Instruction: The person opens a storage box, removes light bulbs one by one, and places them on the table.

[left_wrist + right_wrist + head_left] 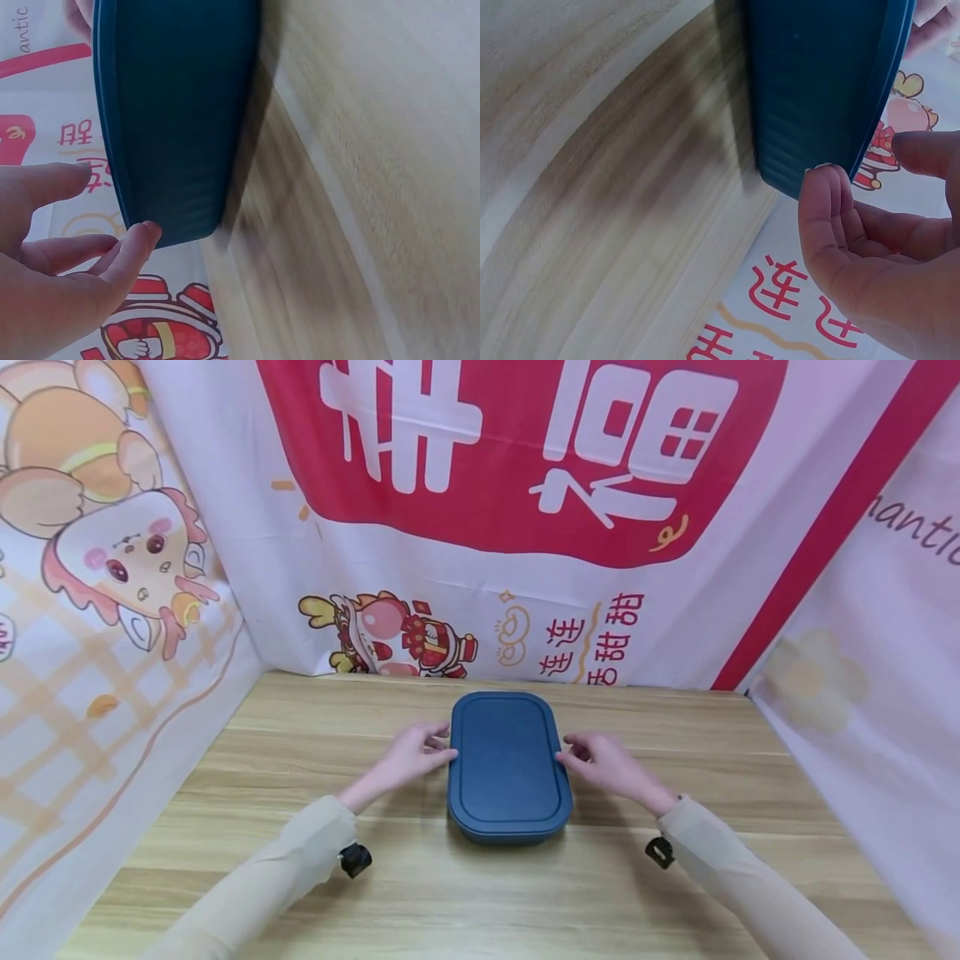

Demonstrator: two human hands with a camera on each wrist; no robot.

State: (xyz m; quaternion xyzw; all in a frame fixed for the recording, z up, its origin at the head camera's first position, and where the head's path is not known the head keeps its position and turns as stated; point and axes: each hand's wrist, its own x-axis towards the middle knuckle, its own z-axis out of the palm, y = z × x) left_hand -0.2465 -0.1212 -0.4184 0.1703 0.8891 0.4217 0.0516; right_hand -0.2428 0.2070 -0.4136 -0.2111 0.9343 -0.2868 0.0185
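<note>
A dark blue rectangular box [510, 760] with rounded corners stands on the wooden table, its flat lid [506, 752] on top. To its left is my left hand [416, 752], thumb tip at the lid's edge. My right hand [603, 762] is at the opposite long side, also with its thumb by the rim. In the left wrist view, the bent fingers [139, 244] are by the box's far corner, and the thumb stands apart from them. The right wrist view shows similarly bent fingers [826, 202] by the wall under the rim. Neither hand plainly grips the box.
Pale wood tabletop [300, 760] surrounds the box. A printed white and red cloth [480, 568] hangs behind it, with patterned cloths at the left [112, 610] and right [862, 693]. Black wrist straps [356, 860] show at both sleeves.
</note>
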